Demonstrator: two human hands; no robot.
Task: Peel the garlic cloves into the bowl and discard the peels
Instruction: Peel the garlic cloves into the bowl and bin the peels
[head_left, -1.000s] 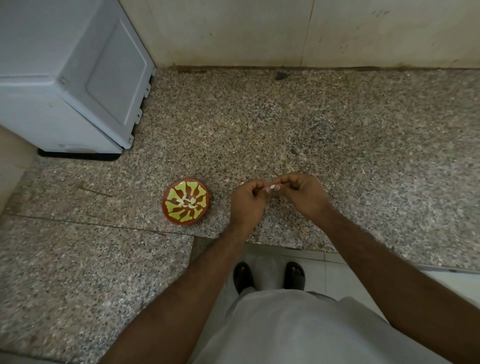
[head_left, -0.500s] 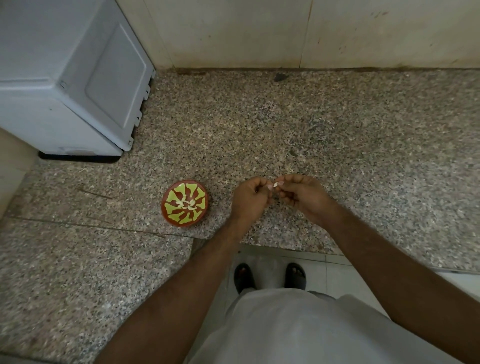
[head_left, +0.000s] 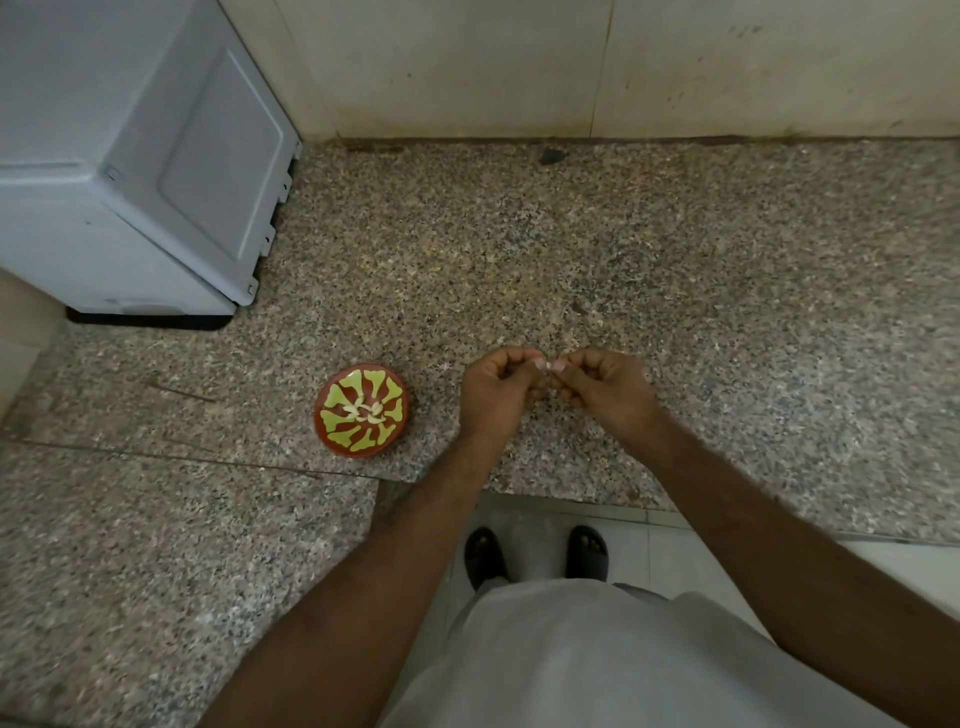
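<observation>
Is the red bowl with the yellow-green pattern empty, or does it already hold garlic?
Not empty. The round red bowl with yellow-green pattern stands upright on the speckled granite counter, with a few pale garlic cloves at its centre.

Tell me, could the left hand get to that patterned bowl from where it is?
Probably yes: the bowl sits just left of the left hand, with bare counter between them.

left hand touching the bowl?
Apart. The head view shows bare granite counter between the left hand and the bowl; both hands are pinching a garlic clove.
</observation>
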